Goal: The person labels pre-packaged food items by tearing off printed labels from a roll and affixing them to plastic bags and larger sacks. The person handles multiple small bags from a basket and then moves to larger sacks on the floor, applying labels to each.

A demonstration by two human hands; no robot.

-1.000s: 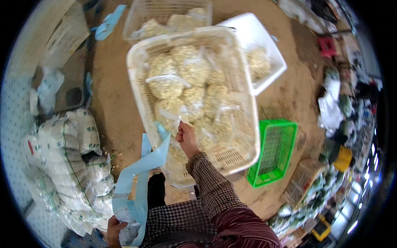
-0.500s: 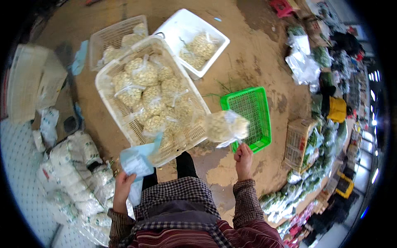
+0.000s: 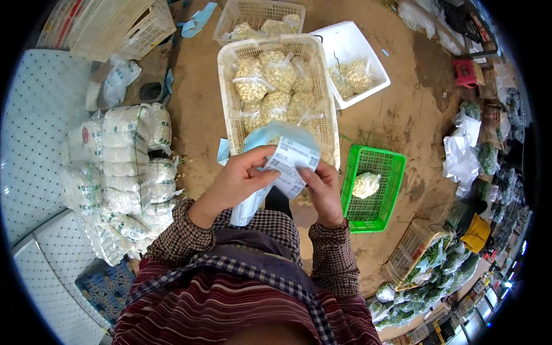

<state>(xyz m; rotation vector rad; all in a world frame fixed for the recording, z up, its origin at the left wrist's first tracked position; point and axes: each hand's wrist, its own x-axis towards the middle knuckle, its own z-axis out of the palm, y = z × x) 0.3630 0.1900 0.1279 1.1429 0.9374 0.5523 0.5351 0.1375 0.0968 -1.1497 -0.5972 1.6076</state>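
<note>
My left hand is closed on a strip of printed white labels with light blue backing. The strip hangs in a loose curl below the fingers. My right hand pinches the strip's right edge between thumb and fingers. Beneath and beyond the hands stands a large cream slatted crate with several knotted clear bags of pale, clove-like pieces. To the right, one such bag lies in a bright green plastic basket.
A white foam box with bagged pieces and another slatted crate sit at the far side. On the left are stacked white packages. Wrapped green vegetables and a wicker basket line the right.
The bag from my right hand is now in the green basket, and that hand has come to the label strip. My left hand has raised the strip toward the middle. The view has turned.
</note>
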